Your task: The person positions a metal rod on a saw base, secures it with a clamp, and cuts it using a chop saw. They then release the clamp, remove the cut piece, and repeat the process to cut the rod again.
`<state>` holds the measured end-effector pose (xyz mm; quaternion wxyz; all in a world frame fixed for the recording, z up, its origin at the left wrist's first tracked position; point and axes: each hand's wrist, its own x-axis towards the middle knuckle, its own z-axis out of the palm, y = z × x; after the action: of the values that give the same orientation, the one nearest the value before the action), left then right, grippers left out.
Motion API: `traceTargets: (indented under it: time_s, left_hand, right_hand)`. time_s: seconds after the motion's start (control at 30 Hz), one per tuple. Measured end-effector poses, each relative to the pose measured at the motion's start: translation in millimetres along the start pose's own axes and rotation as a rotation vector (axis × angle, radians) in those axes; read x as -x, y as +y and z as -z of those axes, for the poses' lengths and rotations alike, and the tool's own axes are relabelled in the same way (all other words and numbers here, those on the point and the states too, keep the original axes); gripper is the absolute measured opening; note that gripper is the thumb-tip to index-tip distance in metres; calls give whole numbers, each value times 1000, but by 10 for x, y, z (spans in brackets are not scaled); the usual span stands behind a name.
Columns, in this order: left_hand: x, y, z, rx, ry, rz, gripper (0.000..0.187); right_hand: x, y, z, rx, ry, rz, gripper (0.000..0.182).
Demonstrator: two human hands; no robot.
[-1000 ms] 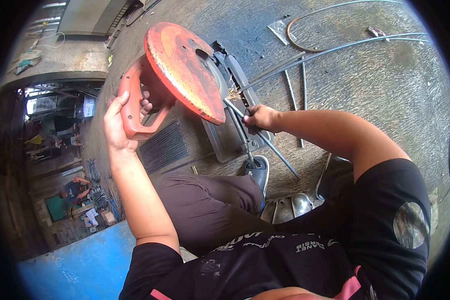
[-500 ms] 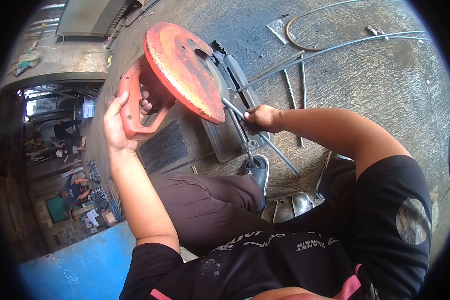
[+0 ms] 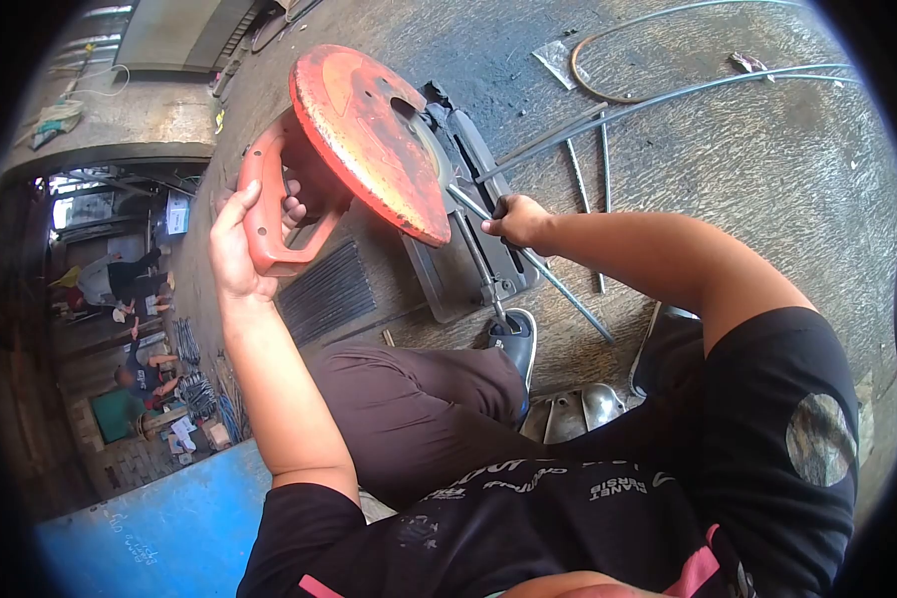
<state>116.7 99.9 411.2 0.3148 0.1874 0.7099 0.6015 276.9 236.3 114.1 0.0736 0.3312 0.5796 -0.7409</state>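
Observation:
An orange-red cut-off saw with a worn, scratched guard stands on the floor in front of me. My left hand is wrapped round its D-shaped handle. Beyond the guard lies the saw's dark base, with a clamp screw pointing toward my shoe. My right hand is closed round a thin metal rod that slants across the base. The rod's far end reaches the guard's lower right edge; its near end points toward my feet. The cutting disc is mostly hidden behind the guard.
Long bent rods run over the floor at the upper right, near short cut rods. A bundle of dark rods lies left of the saw. A blue panel is at lower left. Other people are farther off.
The rod and my right hand have shifted slightly, and the rod's near end has moved a little to the right. My left hand stays on the saw handle, which has barely moved.

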Motion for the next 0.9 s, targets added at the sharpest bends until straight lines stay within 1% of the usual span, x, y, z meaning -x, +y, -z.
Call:
traceTargets:
  time_s: [0.13, 0.2, 0.23, 0.3, 0.43, 0.53, 0.6, 0.73, 0.9]
  left_hand:
    - [-4, 2, -1, -3, 8, -3, 41]
    - [-6, 3, 8, -1, 9, 0, 41]
    - [-9, 4, 10, 0, 9, 3, 41]
    - [-8, 1, 4, -6, 11, -4, 41]
    - [-14, 0, 13, -9, 5, -7, 40]
    - [-13, 3, 13, -9, 14, -2, 41]
    - [-17, -6, 21, -9, 16, -1, 41]
    - [-18, -5, 17, -16, 8, -8, 41]
    - [-18, -1, 18, -3, -11, -6, 43]
  right_hand:
    - [-16, 10, 13, -65, -33, -41, 23]
    - [-32, 45, 21, -141, -106, -36, 23]
    - [-46, 62, 28, -141, -106, -37, 23]
    - [-57, 71, 37, -153, -164, -27, 25]
    - [-22, 58, 46, -190, -205, -37, 28]
    - [-47, 98, 39, -151, -247, -21, 32]
    - [-67, 131, 17, -218, -312, -25, 34]
    - [-42, 134, 17, -237, -333, -50, 35]
    - [-39, 148, 14, -353, -367, -103, 34]
